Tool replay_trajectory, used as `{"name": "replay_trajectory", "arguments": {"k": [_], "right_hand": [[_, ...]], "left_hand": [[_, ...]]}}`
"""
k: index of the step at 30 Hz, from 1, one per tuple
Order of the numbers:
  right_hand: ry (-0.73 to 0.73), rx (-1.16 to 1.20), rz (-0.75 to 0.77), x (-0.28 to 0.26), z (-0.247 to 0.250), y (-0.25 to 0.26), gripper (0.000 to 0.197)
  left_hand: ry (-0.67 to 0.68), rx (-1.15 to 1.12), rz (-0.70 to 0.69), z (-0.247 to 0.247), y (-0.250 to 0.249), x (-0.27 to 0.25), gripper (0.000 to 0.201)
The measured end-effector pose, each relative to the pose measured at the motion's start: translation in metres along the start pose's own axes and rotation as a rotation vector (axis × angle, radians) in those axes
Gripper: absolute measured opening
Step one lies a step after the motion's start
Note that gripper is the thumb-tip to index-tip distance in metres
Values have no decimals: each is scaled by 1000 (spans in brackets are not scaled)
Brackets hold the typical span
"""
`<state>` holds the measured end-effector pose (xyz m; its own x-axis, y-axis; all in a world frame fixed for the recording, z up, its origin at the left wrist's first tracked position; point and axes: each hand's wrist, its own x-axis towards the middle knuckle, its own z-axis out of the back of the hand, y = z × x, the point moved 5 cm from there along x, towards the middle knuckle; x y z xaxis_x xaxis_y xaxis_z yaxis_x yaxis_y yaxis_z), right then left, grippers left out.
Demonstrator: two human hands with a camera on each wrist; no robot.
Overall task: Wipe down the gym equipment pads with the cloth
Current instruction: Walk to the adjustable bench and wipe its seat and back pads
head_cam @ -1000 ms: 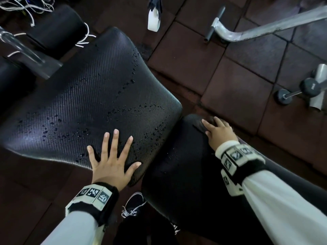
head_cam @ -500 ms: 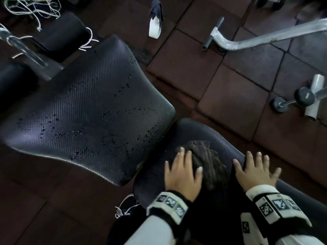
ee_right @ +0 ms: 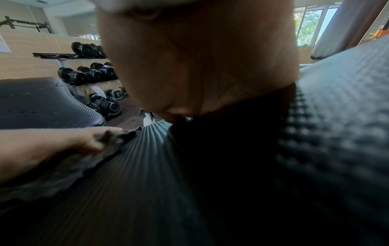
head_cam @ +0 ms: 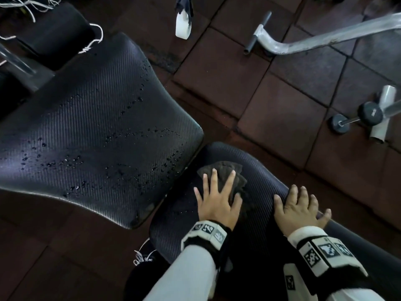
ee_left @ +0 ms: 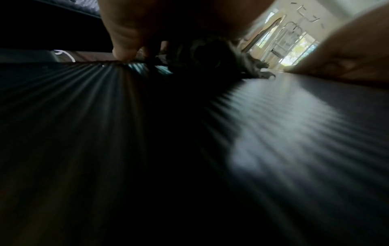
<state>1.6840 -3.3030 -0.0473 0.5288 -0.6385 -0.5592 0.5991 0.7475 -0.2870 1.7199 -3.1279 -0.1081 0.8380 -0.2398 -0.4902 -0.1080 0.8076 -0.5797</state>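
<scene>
Cloth (head_cam: 225,178) dark and crumpled, pinned flat under the left hand (head_cam: 217,203) on the near end of the long back pad (head_cam: 260,170), close to the gap beside the seat pad (head_cam: 97,131). Going left to right: seat pad tilted, ribbed black vinyl, beaded all over with droplets, so probably sprayed and not yet wiped; judged the next surface due. Left hand next, fingers (head_cam: 230,179) straight and spread, palm pressing down rather than pinching, most likely to keep the rag bunched under a broad area and drag it along the ribs; seen edge-on from the left wrist as a ragged dark lump (ee_left: 221,56) under the palm. Cloth fuzzy at the edges, folded on itself, same near-black tone as the vinyl, so hard to separate from it. Right hand (head_cam: 301,210) flat on the back pad just beside, fingers straight and slightly fanned, holding nothing, probably bracing body weight. Farther right, a dumbbell (head_cam: 355,118) on the rubber floor tiles (head_cam: 282,118), well apart. White spray bottle (head_cam: 183,23) on the floor beyond the seat pad.
</scene>
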Motion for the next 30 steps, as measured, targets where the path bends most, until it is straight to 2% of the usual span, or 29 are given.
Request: {"name": "replay_trajectory", "arguments": {"k": [2,4,6,9,11,14,18,21,24,28,30], "right_hand": [[-1,0,1,1,-1,0,65],[11,-4,2,2,-1,0,65],[17,-8,2,2,-1,0,65],[19,-16,5,3,-1,0,65],[25,-22,5,2,-1,0,66],[29,-14,7,1,0,0,65],[15,-16,8,2,0,0,65],[22,-12,9,2,-1,0,65],[28,-12,11,3,0,0,65],[26,-14,10,3,-1,0,65],[13,-17,12,3,-1,0,65]], "left_hand": [[54,43,13,3,7,15,75],[70,85,6,5,17,23,75],[33,85,17,8,32,25,71],[-33,27,128,19,61,18,61],[-42,-18,199,23,83,2,54],[-90,-71,220,28,110,-33,54],[35,-80,250,6,134,-86,58],[49,-26,130,-11,118,-109,58],[63,11,-11,-23,84,-107,52],[26,-19,-70,-17,52,-72,76],[28,25,-84,-11,44,-47,69]]}}
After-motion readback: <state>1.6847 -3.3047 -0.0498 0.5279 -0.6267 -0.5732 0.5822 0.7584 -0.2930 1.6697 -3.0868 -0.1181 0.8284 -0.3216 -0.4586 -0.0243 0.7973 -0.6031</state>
